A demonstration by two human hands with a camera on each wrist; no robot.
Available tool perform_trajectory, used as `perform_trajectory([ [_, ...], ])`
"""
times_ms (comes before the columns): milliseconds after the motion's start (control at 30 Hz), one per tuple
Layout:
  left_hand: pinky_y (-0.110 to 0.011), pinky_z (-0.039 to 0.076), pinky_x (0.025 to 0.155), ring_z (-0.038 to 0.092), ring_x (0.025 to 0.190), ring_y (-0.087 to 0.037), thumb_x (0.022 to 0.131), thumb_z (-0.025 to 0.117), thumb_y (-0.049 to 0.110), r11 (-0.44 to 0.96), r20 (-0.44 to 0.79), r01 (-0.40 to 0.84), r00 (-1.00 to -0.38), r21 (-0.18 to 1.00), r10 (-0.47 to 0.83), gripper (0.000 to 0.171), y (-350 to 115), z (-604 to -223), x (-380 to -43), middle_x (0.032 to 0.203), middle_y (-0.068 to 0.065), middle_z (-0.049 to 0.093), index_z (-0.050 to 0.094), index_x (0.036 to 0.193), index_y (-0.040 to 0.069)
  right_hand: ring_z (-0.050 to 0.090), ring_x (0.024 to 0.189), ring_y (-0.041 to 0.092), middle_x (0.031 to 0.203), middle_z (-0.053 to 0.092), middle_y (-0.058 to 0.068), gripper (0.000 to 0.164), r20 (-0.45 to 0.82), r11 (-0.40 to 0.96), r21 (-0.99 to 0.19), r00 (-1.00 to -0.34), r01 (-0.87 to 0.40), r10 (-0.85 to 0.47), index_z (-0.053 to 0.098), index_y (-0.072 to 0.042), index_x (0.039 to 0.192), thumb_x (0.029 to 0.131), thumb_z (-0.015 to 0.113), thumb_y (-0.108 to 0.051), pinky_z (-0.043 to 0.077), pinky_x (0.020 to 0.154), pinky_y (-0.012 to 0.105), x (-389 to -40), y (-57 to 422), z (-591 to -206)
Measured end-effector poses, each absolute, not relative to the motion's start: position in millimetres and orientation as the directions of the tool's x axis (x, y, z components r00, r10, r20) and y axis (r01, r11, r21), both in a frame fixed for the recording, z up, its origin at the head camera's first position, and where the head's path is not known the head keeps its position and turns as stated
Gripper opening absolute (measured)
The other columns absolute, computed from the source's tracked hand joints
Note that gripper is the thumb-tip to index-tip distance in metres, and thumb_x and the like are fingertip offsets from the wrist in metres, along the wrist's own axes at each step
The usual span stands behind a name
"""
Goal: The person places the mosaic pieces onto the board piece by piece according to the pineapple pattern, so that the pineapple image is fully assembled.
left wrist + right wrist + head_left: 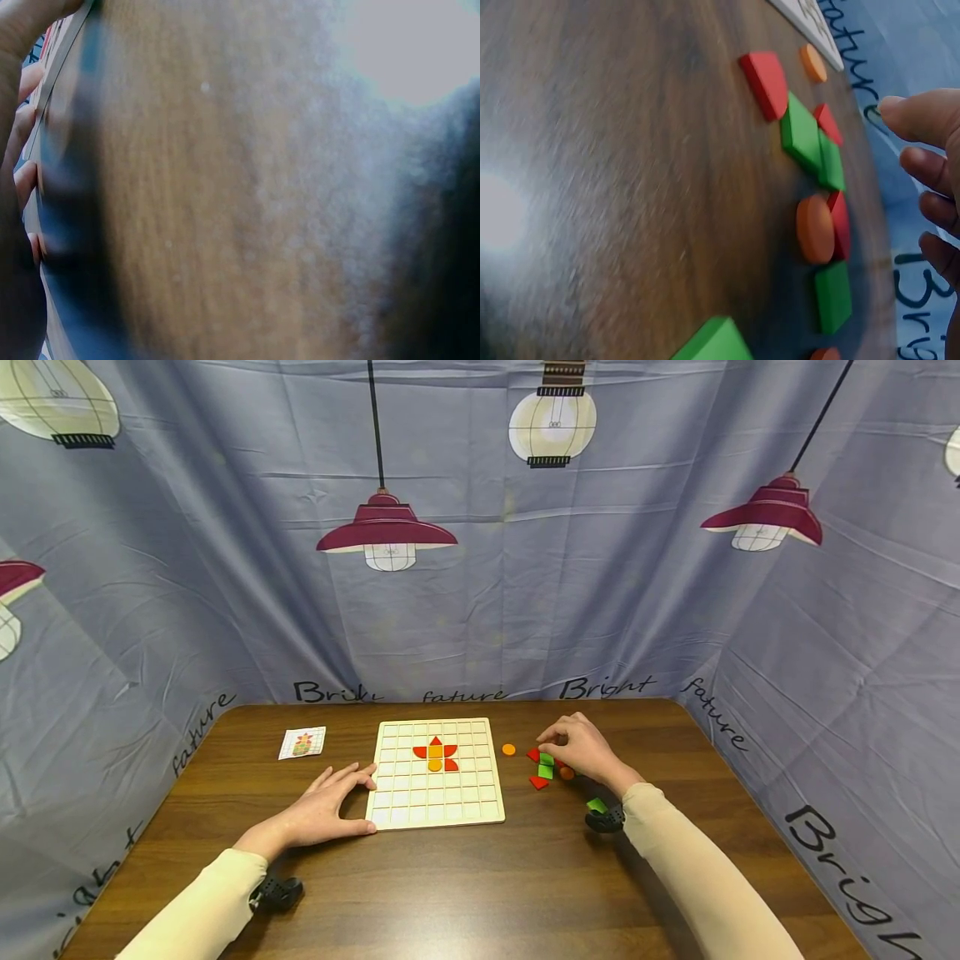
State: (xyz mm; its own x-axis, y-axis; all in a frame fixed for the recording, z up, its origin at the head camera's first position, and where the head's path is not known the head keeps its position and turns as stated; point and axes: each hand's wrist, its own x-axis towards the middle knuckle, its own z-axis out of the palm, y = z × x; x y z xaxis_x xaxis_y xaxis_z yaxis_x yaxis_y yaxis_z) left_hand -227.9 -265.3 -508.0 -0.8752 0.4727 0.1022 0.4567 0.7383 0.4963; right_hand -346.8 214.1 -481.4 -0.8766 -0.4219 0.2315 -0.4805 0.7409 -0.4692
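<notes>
A cream grid board point(405, 806) lies flat on the table. My left hand point(326, 806) rests along its left edge, thumb near the lower corner and fingers spread higher up. On the board sit a red triangle point(436, 742), several red rounded pieces point(452, 766), an orange square point(435, 752) and an orange disc point(435, 766). Right of the board, my right hand point(583, 750) hovers over loose pieces, its fingers loosely bent and no piece visible in them. Beneath and beside it are green squares point(802, 135), red pieces point(766, 84) and an orange disc point(815, 229).
A small picture card point(303, 742) lies left of the board, showing a coloured figure on a grid. Another orange disc point(508, 749) lies between board and loose pieces. A green piece point(597, 805) is near the right wrist. A printed curtain point(480, 635) encloses the table point(450, 893).
</notes>
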Motion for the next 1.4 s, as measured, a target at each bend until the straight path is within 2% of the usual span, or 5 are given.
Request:
perform_trajectory([
  [533, -0.066, 0.009, 0.120, 0.031, 0.149, -0.041, 0.084, 0.077, 0.060, 0.738, 0.115, 0.467, -0.872, 0.488, 0.476, 0.058, -265.7, -509.9, -228.6, 0.160, -0.010, 0.042, 0.057, 0.123, 0.021, 0.050, 0.094, 0.019, 0.095, 0.067, -0.008, 0.023, 0.181, 0.815, -0.371, -0.895, -0.446, -0.407, 0.080, -0.022, 0.103, 0.088, 0.081, -0.038, 0.042, 0.085, 0.043, -341.2, 215.1, -497.6],
  [700, -0.066, 0.009, 0.120, 0.031, 0.149, -0.041, 0.084, 0.077, 0.059, 0.737, 0.116, 0.469, -0.871, 0.487, 0.478, 0.058, -264.7, -508.8, -227.9, 0.160, -0.011, 0.042, 0.057, 0.123, 0.021, 0.048, 0.091, 0.019, 0.095, 0.065, -0.007, 0.028, 0.185, 0.834, -0.335, -0.898, -0.439, -0.398, 0.080, -0.020, 0.104, 0.087, 0.081, -0.042, 0.041, 0.082, 0.041, -343.9, 208.2, -500.8],
  [967, -0.066, 0.008, 0.120, 0.030, 0.149, -0.041, 0.084, 0.077, 0.059, 0.739, 0.108, 0.463, -0.873, 0.490, 0.475, 0.058, -264.3, -508.2, -228.0, 0.160, -0.011, 0.041, 0.057, 0.123, 0.021, 0.046, 0.089, 0.019, 0.094, 0.064, -0.008, 0.017, 0.194, 0.812, -0.343, -0.881, -0.473, -0.431, 0.081, -0.023, 0.104, 0.089, 0.080, -0.031, 0.040, 0.079, 0.039, -343.5, 197.9, -499.8],
  [1200, -0.066, 0.008, 0.120, 0.031, 0.149, -0.041, 0.084, 0.078, 0.058, 0.737, 0.108, 0.462, -0.873, 0.494, 0.475, 0.058, -264.1, -508.3, -228.0, 0.160, -0.011, 0.041, 0.057, 0.124, 0.021, 0.047, 0.091, 0.018, 0.093, 0.063, -0.009, 0.027, 0.208, 0.815, -0.326, -0.877, -0.479, -0.433, 0.080, -0.024, 0.101, 0.085, 0.082, -0.046, 0.039, 0.079, 0.037, -344.6, 189.1, -501.6],
  [1400, -0.066, 0.010, 0.120, 0.032, 0.149, -0.040, 0.084, 0.077, 0.060, 0.739, 0.114, 0.468, -0.871, 0.485, 0.477, 0.059, -265.7, -509.7, -228.4, 0.160, -0.010, 0.042, 0.057, 0.125, 0.022, 0.047, 0.095, 0.017, 0.097, 0.062, -0.010, 0.020, 0.186, 0.807, -0.336, -0.874, -0.486, -0.449, 0.080, -0.030, 0.103, 0.087, 0.081, -0.041, 0.038, 0.081, 0.036, -344.8, 186.2, -503.0],
])
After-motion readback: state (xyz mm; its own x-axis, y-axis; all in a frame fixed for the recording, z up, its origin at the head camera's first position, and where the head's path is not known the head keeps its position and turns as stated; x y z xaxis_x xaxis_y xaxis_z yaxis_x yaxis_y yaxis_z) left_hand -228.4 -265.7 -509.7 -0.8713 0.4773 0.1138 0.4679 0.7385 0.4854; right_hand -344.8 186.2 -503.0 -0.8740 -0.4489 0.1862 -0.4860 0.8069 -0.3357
